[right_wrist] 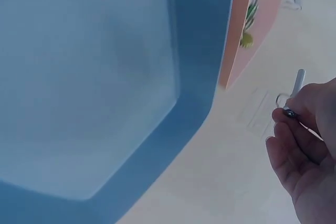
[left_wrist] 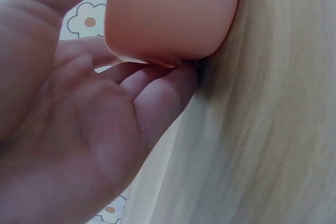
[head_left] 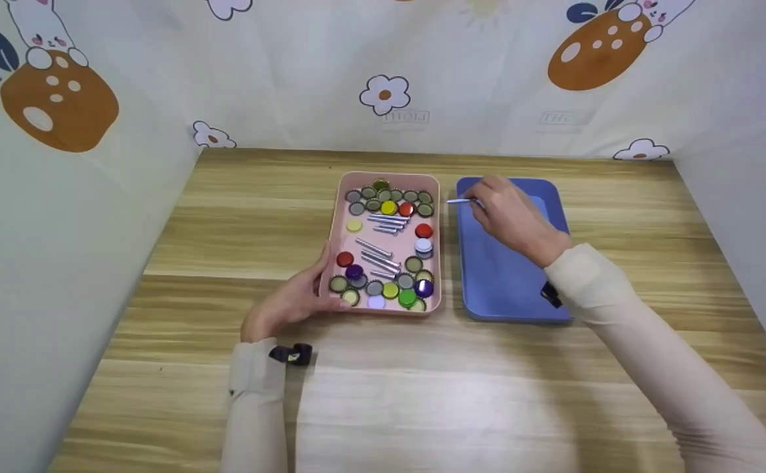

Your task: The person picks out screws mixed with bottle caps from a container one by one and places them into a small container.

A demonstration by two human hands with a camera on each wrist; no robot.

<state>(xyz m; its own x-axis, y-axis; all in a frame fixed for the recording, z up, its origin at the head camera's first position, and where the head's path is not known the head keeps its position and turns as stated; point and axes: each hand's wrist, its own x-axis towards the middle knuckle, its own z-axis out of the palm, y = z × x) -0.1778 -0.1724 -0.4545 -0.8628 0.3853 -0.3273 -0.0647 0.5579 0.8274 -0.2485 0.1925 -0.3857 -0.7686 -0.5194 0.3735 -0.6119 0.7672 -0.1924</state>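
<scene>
My left hand (head_left: 294, 295) grips the near left corner of a pink tray (head_left: 404, 240). In the left wrist view its fingers (left_wrist: 163, 95) curl under the tray's bottom edge. Inside the tray lie two groups of silver screws (head_left: 378, 261) and many bottle caps (head_left: 407, 297) in red, yellow, green, purple, white and plain metal. My right hand (head_left: 511, 213) pinches one silver screw (head_left: 460, 201) between thumb and fingertips. It is over the far left part of a blue tray (head_left: 501, 289), with the screw's tip pointing left. The screw's head (right_wrist: 290, 113) shows in the right wrist view.
Both trays stand side by side on a wood-grain table (head_left: 179, 302), a narrow gap between them. A patterned cloth (head_left: 304, 79) with flowers and rabbits hangs behind the table and along its sides. Each wrist carries a small black camera mount (head_left: 294, 355).
</scene>
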